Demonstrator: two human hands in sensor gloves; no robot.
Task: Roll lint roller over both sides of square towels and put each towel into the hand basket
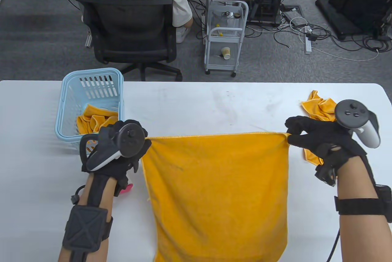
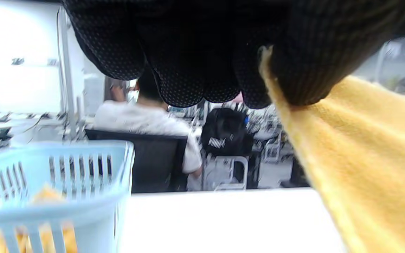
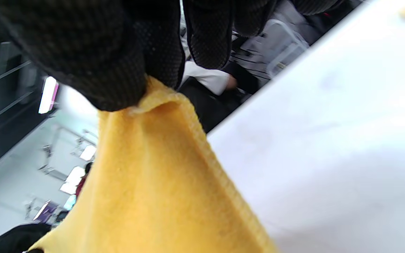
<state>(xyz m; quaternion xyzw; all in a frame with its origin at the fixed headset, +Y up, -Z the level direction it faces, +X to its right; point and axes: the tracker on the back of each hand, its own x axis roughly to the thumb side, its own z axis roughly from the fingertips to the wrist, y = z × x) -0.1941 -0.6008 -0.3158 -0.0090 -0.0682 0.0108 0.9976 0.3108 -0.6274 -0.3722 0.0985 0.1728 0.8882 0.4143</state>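
1. Towel first: a square orange-yellow terry towel (image 1: 217, 194) hangs stretched flat between the two hands, its taut top hem running from 9 to 3 o'clock across the table view, its body dropping toward 6 o'clock past the near edge of the white worktop (image 1: 214, 106).
2. Left hand (image 1: 122, 148), in a black sensor glove, pinches the towel's left top corner; the left wrist view shows the thumb (image 2: 304, 59) pressed against curled fingers with cloth between them. Its forearm comes in from 6 o'clock.
3. Right hand (image 1: 318, 139), also gloved in black, pinches the right top corner, fingers pointing toward 9 o'clock; the right wrist view shows the hem caught under the thumb (image 3: 93, 70).
4. Light blue slotted plastic hand basket (image 1: 92, 90) stands on the worktop at 12 o'clock of the left hand, with a crumpled orange towel (image 1: 92, 119) inside.
5. Another crumpled orange towel (image 1: 320, 107) lies on the worktop just behind the right hand.
6. A small pink object (image 1: 127, 188) peeks out beside the left wrist; what it is cannot be told.
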